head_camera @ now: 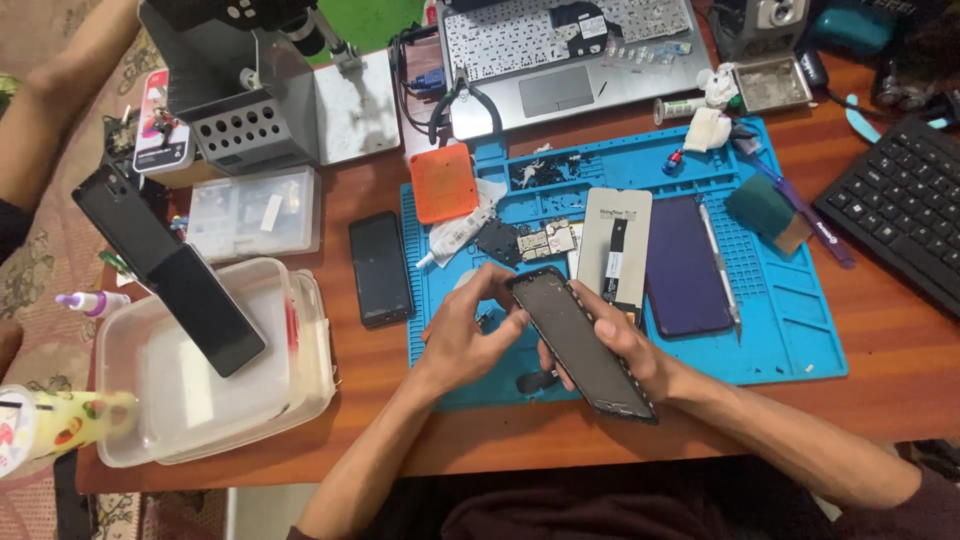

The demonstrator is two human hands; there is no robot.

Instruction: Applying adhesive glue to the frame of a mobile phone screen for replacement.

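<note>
Black and thin, the phone frame lies tilted across the right hand, whose fingers curl around its long edges and grip it above the near edge of the worktop. Its inner face is dull and dusty, with a rough, dotted rim. The left hand is half closed, its fingertips pinching at the frame's top corner. Beneath both spreads a blue repair mat carrying a pale display panel, a dark purple back cover, a small circuit board and an orange square pad. Left of the mat lies a black phone; at the worktop's left edge sits a clear plastic tub. A silver laptop occupies the far edge, a black keyboard the right edge. The worktop is reddish-brown wood.
</note>
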